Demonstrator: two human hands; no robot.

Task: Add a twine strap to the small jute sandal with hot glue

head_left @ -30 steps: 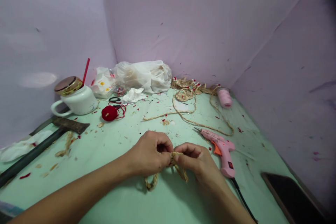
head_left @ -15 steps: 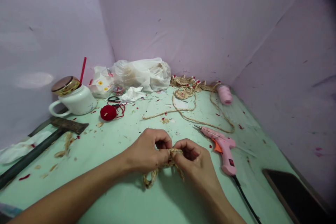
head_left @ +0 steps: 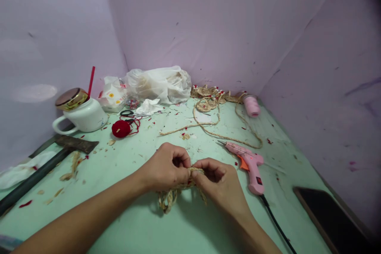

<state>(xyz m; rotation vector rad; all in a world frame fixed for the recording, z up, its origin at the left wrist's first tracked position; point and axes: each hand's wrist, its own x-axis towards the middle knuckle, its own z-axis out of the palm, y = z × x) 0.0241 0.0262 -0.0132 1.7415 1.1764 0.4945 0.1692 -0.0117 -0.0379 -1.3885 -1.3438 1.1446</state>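
Observation:
Between my two hands is a braided straw cord (head_left: 167, 200), tan and looped, with loose bends hanging below my fingers. My left hand (head_left: 168, 168) pinches it from the left, thumb against the bent fingers. From the other side, my right hand (head_left: 216, 176) grips the same braid between thumb and forefinger. The fingertips of both hands nearly meet, and they hide the middle of the piece. A pink glue gun (head_left: 248, 164) with an orange trigger lies to the right of my right hand, its nozzle toward the left.
Leftward are a hammer (head_left: 74, 144), a white mug (head_left: 86, 117) and a red yarn ball (head_left: 121, 128). Behind stand a plastic bag (head_left: 162, 83), woven straw pieces (head_left: 206, 104) with a long cord, and a pink thread spool (head_left: 251, 106). A dark phone-like slab (head_left: 327, 214) lies at right.
The view has shifted slightly, so the surroundings sit a little further left. Both hands keep their pinch on the braided cord, and its hanging loops have moved slightly.

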